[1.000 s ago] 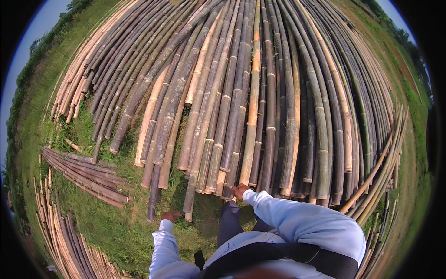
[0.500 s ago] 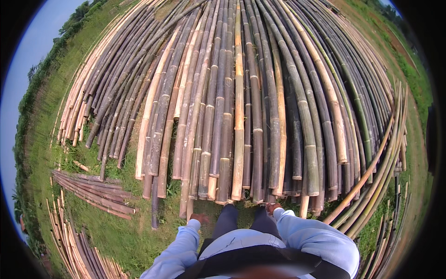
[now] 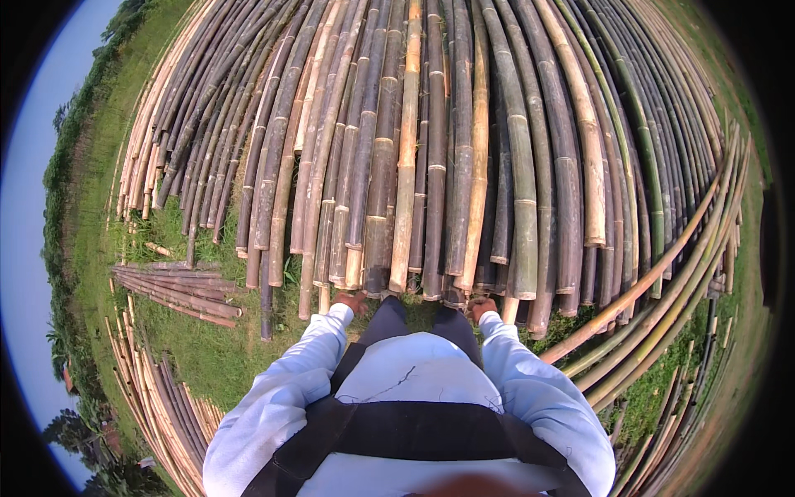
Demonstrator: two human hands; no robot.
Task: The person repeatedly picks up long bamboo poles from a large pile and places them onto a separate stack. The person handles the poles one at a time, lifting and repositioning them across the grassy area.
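Standing at the butt end of the big bamboo stack (image 3: 431, 149), poles laid side by side and running away from me, mixed dark brown, grey-green and pale yellow. My left hand (image 3: 354, 301) is down at the near ends of the stack, just below a pale cut pole end (image 3: 354, 277), close to it or touching; I cannot tell which, and I cannot tell whether the fingers are curled or spread, since only the back of the hand shows past the light blue sleeve (image 3: 286, 389). My right hand (image 3: 480, 307) sits likewise at the stack's near edge, right beside a short tan pole end (image 3: 510, 310); its grip I cannot make out either. Both hands are apart from each other, my dark trouser legs (image 3: 414, 319) between them. A black strap (image 3: 414, 431) crosses my chest. Left of the stack, on grass (image 3: 207, 348), lies a small bundle of thin dark poles (image 3: 174, 290), and further left a row of slender pale canes (image 3: 157, 398). Right of the stack, several long thin poles (image 3: 662, 273) lie slanted across its edge.
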